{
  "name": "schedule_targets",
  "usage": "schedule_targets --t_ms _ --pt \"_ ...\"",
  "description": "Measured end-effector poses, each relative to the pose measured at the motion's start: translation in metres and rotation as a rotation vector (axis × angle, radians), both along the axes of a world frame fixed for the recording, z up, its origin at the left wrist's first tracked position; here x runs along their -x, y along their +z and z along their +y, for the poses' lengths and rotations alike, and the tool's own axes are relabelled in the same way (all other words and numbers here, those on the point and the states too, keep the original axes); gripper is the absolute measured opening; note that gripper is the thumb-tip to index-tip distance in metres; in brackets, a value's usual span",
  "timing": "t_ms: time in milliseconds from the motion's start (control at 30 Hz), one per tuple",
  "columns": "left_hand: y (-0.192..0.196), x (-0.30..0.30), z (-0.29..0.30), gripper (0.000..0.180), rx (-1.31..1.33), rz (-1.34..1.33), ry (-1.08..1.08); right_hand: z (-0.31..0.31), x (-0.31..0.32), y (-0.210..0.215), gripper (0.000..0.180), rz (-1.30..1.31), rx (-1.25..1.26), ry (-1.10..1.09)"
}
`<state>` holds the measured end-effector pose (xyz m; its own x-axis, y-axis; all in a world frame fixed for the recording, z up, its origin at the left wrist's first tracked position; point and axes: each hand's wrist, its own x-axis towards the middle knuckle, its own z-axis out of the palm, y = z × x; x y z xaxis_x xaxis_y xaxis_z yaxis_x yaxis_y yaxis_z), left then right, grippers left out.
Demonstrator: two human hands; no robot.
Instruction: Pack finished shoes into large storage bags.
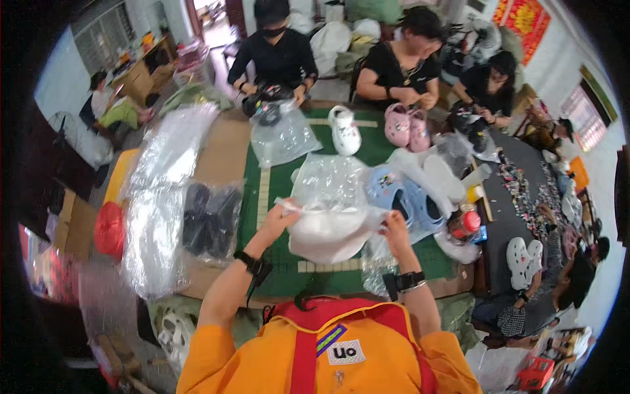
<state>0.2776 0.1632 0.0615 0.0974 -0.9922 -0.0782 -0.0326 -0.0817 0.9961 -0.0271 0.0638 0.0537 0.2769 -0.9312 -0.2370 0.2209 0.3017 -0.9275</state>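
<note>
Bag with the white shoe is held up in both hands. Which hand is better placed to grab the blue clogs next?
Probably the right hand. It grips the right edge of the clear bag and sits just beside the blue clogs, which lie to its right on the green table. The left hand holds the far edge.

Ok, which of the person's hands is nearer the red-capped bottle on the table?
Right. The right hand grips the clear bag's right edge, just left of the red-capped bottle; the left hand holds the bag's far left edge.
</note>
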Motion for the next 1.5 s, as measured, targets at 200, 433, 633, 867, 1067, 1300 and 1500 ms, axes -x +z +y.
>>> schedule_targets --t_ms 200,433,633,867,1067,1300,1500 --pt "0.009 0.011 0.009 0.012 -0.134 0.405 0.255 0.008 0.017 0.006 0.01 -0.064 0.039 -0.037" --pt "0.051 0.009 0.005 0.029 0.381 -0.851 0.638 0.057 -0.02 0.055 0.013 0.142 0.297 0.223" --pt "0.129 0.08 0.026 0.024 0.615 -0.992 -0.048 0.08 -0.064 0.086 0.015 0.318 0.542 0.404" --pt "0.08 0.062 0.031 0.024 0.607 -0.9 -0.167 0.086 -0.065 0.076 0.015 0.181 0.33 0.303" --pt "0.083 0.078 0.032 0.019 0.492 -0.692 -0.159 0.091 -0.054 0.075 0.014 0.161 0.343 0.335" --pt "0.085 0.072 0.04 0.009 0.575 -0.791 -0.296 0.095 -0.057 0.097 0.017 0.395 0.538 0.435" --pt "0.081 0.06 0.055 0.009 0.539 -0.68 -0.248 0.112 -0.077 0.099 0.017 0.515 0.719 0.339"
